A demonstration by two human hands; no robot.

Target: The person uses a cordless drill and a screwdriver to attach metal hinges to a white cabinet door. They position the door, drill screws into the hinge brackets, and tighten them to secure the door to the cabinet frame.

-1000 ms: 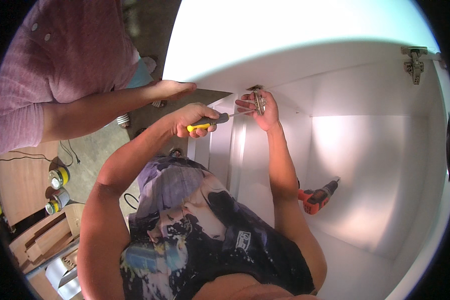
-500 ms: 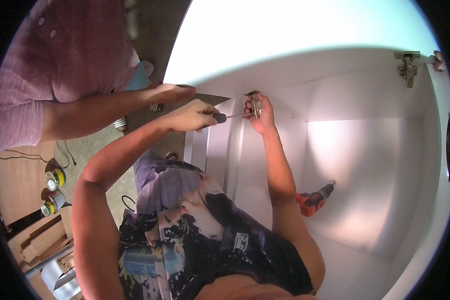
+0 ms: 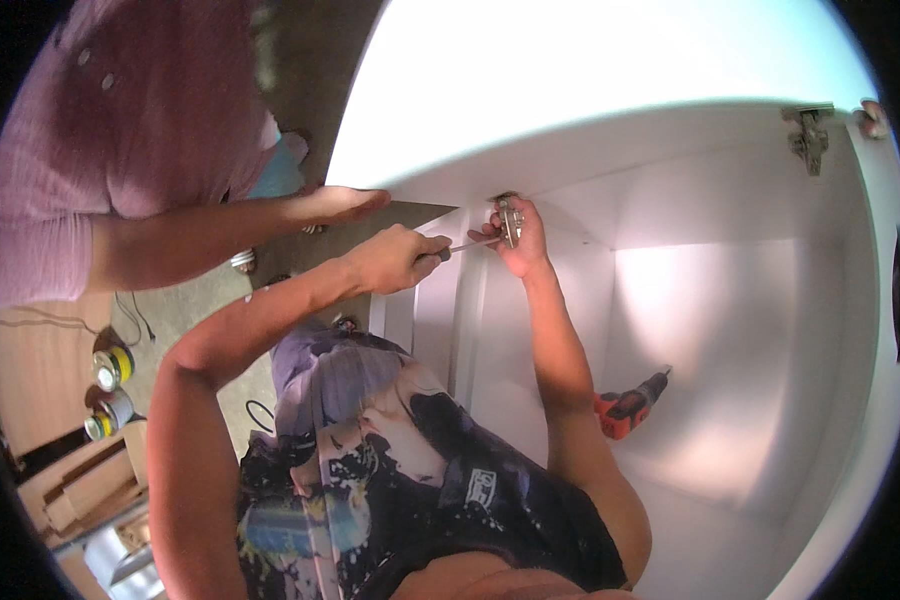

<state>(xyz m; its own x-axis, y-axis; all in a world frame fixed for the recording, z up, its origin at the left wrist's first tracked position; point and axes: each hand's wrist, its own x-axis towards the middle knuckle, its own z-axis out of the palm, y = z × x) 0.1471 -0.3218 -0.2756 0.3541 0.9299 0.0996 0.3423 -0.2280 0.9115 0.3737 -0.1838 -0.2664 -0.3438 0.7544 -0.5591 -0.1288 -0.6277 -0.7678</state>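
Note:
My left hand [image 3: 398, 258] is closed around the dark handle of a screwdriver [image 3: 475, 244], whose thin shaft points right toward a metal cabinet hinge [image 3: 511, 222]. My right hand [image 3: 526, 245] grips this hinge at the underside of a white door panel [image 3: 440, 172], with fingers wrapped around it. The hinge's mounting plate is partly hidden by my fingers, and whether the screwdriver tip sits in a screw is too small to tell. A second hinge [image 3: 809, 140] is fixed on the same panel at the far right.
A co-worker's hand [image 3: 348, 204] supports the panel's left edge; another person's fingers [image 3: 873, 118] show at its far right corner. An orange and black power drill [image 3: 630, 405] lies inside the white cabinet [image 3: 705, 330]. Cans [image 3: 112, 367] and wood pieces [image 3: 90, 480] lie at left.
My left hand has dropped slightly with the screwdriver, which now slants up toward the hinge. The panel and the co-worker's hand have shifted slightly lower in view.

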